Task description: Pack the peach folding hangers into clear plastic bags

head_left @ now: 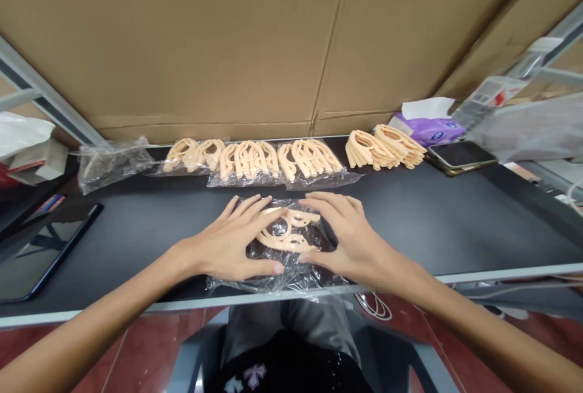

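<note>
Hanger: cream hanger (290, 243), flat near the desk's front edge, between the two hands; its joined end points left, its two arms reach right.
Hanger's axis: long way runs left to right, roughly along the desk edge, from one palm toward the other.
Bag: clear bag (273, 282) around or under the hanger, which I cannot tell; its crumpled near side reaches the edge.
Left hand: left hand (233, 244) spread and unclenched, resting on the bag; the hanger lies to its right, with fingers over its joined end, so this hand seems the nearer.
Right hand: right hand (350, 232) loosely curved, grasping nothing clearly; the hanger lies to its left, the arm ends between thumb and forefinger.
Desk: dark desk (410, 223) under it all.
Back row: bagged hangers (249, 159) beyond the hands; loose hangers (371, 149) in overlapping stacks farther right.
Far right: tissue pack (432, 130) behind the loose stacks, phone (463, 154) just beside them.
Far left: dark tablet (43, 253) near the front edge, crumpled plastic (109, 165) behind.
Behind: cardboard (218, 41).
</note>
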A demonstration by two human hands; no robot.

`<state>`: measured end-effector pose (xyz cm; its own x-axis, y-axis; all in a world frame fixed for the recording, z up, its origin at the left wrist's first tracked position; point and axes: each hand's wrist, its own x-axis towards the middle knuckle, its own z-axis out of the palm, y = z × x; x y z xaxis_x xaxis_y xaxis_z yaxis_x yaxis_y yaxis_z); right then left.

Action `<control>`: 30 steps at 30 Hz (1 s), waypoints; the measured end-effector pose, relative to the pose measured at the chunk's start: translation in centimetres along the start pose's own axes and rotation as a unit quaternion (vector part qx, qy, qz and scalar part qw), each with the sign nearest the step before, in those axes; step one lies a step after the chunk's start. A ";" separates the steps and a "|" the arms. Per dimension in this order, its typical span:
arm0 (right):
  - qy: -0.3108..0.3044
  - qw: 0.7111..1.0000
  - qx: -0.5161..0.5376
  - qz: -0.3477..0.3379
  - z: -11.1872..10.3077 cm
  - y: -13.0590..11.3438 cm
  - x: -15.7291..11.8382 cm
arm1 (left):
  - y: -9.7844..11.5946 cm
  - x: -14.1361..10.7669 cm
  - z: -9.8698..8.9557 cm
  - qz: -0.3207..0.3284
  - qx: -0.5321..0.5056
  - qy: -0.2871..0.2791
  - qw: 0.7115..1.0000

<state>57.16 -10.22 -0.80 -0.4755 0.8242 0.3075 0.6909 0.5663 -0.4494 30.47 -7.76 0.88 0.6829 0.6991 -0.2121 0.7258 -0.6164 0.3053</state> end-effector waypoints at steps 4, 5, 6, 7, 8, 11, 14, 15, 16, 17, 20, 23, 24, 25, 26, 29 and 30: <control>0.015 0.998 -0.031 0.062 -0.6 1.4 -1.4 | -0.2 -0.3 -0.1 -0.019 0.001 -0.013 1.000; 0.008 0.997 -0.035 0.070 -0.7 1.8 -1.8 | -0.2 -0.3 -0.2 -0.020 -0.002 -0.012 1.000; -0.001 0.997 -0.039 0.074 -0.8 2.0 -2.2 | -0.2 -0.3 -0.2 -0.021 -0.005 -0.011 1.000; -0.006 0.996 -0.042 0.073 -0.9 2.2 -2.5 | -0.2 -0.3 -0.2 -0.022 -0.008 -0.009 1.000; -0.007 0.997 -0.044 0.068 -0.9 2.3 -2.7 | -0.1 -0.3 -0.2 -0.023 -0.009 -0.009 1.000; 0.016 0.997 -0.062 0.054 -0.7 2.2 -2.7 | -0.1 -0.2 0.0 -0.022 -0.011 -0.003 1.000; 0.015 0.992 -0.097 0.076 -0.5 1.5 -1.8 | -0.1 -0.2 0.2 -0.012 -0.010 0.009 1.000; 0.000 0.990 -0.109 0.089 -0.6 1.3 -1.5 | -0.2 -0.2 0.3 -0.012 -0.008 0.009 1.000; -0.015 0.988 -0.116 0.105 -0.7 1.2 -1.1 | -0.3 -0.2 0.4 -0.013 -0.005 0.007 1.000; -0.027 0.985 -0.112 0.129 -0.8 1.2 -0.9 | -0.3 -0.3 0.5 -0.014 -0.002 0.005 1.000; -0.021 0.971 0.002 0.238 -1.2 1.7 -0.6 | -0.2 -0.4 0.5 -0.017 0.001 0.005 1.000; 0.031 0.940 0.150 0.305 -1.4 2.6 -0.8 | 0.4 -0.2 0.4 -0.023 -0.009 0.012 1.000; 0.051 0.936 0.165 0.306 -1.4 2.8 -0.9 | 0.6 -0.1 0.4 -0.028 -0.013 0.013 0.999; 0.067 0.937 0.163 0.300 -1.4 2.9 -0.9 | 0.8 -0.1 0.3 -0.033 -0.016 0.014 0.999; 0.079 0.942 0.152 0.289 -1.5 2.9 -1.0 | 0.9 0.0 0.3 -0.037 -0.019 0.015 0.999; 0.071 0.963 0.103 0.238 -1.7 2.4 -0.9 | 1.1 0.1 0.3 -0.043 -0.022 0.017 0.999; 0.056 0.969 0.082 0.226 -1.7 2.2 -0.8 | 1.1 0.0 0.3 -0.043 -0.021 0.016 0.999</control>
<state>59.95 -9.63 -0.56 -0.0765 0.9880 0.1340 0.7141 0.1481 -0.6842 31.29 -8.54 0.91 0.6147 0.7605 -0.2090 0.7770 -0.5384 0.3261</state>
